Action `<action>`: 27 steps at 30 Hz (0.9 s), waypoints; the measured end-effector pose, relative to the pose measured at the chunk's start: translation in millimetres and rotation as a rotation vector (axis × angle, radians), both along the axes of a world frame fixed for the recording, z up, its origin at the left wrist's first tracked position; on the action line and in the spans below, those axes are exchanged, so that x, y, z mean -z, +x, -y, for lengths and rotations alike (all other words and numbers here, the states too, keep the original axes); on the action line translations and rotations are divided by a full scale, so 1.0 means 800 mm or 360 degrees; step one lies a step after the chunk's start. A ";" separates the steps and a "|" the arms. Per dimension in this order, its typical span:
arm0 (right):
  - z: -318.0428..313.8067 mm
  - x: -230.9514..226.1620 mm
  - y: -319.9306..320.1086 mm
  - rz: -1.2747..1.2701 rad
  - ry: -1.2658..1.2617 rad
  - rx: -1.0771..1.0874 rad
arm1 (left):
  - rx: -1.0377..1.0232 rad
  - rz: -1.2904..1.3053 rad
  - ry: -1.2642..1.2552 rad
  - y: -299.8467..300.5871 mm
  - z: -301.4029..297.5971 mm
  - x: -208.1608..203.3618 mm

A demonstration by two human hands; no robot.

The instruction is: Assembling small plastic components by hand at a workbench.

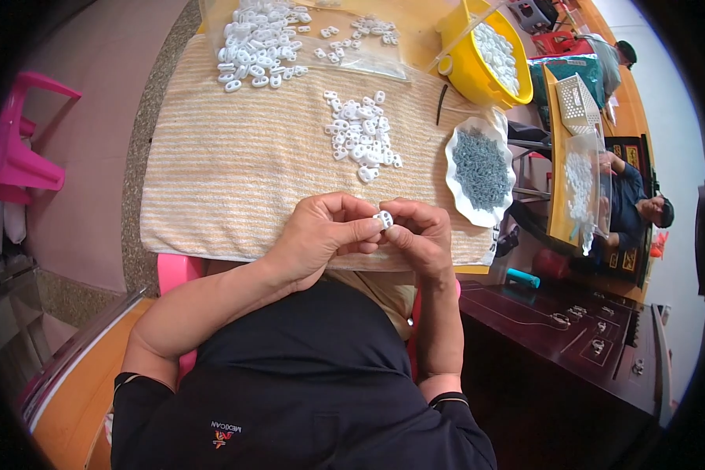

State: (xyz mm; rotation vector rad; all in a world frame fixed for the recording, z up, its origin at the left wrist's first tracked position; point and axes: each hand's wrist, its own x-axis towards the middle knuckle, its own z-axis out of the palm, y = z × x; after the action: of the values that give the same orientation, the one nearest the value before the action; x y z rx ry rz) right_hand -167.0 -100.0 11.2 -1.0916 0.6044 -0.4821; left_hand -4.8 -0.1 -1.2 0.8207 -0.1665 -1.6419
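Note:
Between my fingertips, close to the table's near edge, is a small white plastic piece with dark holes [384, 220]. My left hand [321, 231] pinches it from the left, thumb and forefinger closed on it. From the other side my right hand [420, 235] grips the same piece with thumb and fingers. Just beyond my hands lies a loose pile of similar white two-holed pieces [360, 133] on a striped towel [235, 172]. To the right of the pile stands a white scalloped dish [452, 168] full of small grey parts [480, 169].
A larger heap of white pieces [258, 43] sits at the far left. A yellow tub [462, 66] of white pieces stands far right, near a short black strip [442, 105]. Pink stools flank the table; another person [634, 200] sits at a table on the right.

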 end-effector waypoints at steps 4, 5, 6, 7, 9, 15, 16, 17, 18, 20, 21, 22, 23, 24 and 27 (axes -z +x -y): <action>0.004 0.007 -0.004 0.0029 -0.0050 -0.0036 | 0.0017 -0.0028 0.0004 0.000 0.001 -0.001; 0.004 0.008 -0.004 0.0038 -0.0096 -0.0043 | 0.0018 -0.0027 0.0004 0.000 0.002 -0.001; 0.005 0.009 -0.005 0.0047 -0.0142 -0.0050 | 0.0031 -0.0045 -0.0010 0.000 0.002 -0.001; 0.006 0.012 -0.005 0.0048 -0.0143 -0.0049 | 0.0045 -0.0062 -0.0025 0.000 0.002 0.000; 0.008 0.016 -0.003 0.0159 -0.0281 -0.0087 | 0.0062 -0.0084 -0.0063 0.000 0.002 0.002; 0.006 0.012 -0.001 0.0200 -0.0269 -0.0086 | 0.0074 -0.0163 -0.0169 -0.001 0.000 0.004; 0.006 0.012 -0.001 0.0200 -0.0270 -0.0084 | 0.0074 -0.0150 -0.0176 -0.001 0.000 0.004; 0.006 0.010 -0.001 0.0193 -0.0292 -0.0092 | 0.0075 -0.0149 -0.0177 -0.001 0.000 0.004; 0.006 0.009 0.000 0.0186 -0.0314 -0.0099 | 0.0067 -0.0154 -0.0190 -0.002 0.000 0.005; 0.003 0.004 0.002 0.0194 -0.0248 -0.0107 | 0.0060 -0.0159 -0.0204 -0.002 -0.002 0.004; 0.002 0.003 0.003 0.0202 -0.0181 -0.0117 | 0.0044 -0.0143 -0.0225 -0.003 -0.003 0.003; 0.001 0.004 0.004 0.0203 -0.0182 -0.0116 | 0.0028 -0.0126 -0.0247 -0.003 -0.003 0.002; 0.001 0.006 0.003 0.0211 -0.0223 -0.0101 | 0.0030 -0.0126 -0.0249 -0.003 -0.004 0.001; 0.000 0.007 0.003 0.0220 -0.0263 -0.0086 | 0.0024 -0.0111 -0.0262 -0.003 -0.004 -0.001; 0.000 0.005 0.003 0.0235 -0.0257 -0.0087 | 0.0009 -0.0081 -0.0288 -0.004 -0.004 -0.006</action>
State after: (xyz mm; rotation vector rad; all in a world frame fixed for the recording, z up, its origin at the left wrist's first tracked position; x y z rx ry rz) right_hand -164.5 -100.3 7.5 -1.2105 0.4102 -0.5659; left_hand -7.7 3.5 3.9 0.6405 -0.2776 -1.6248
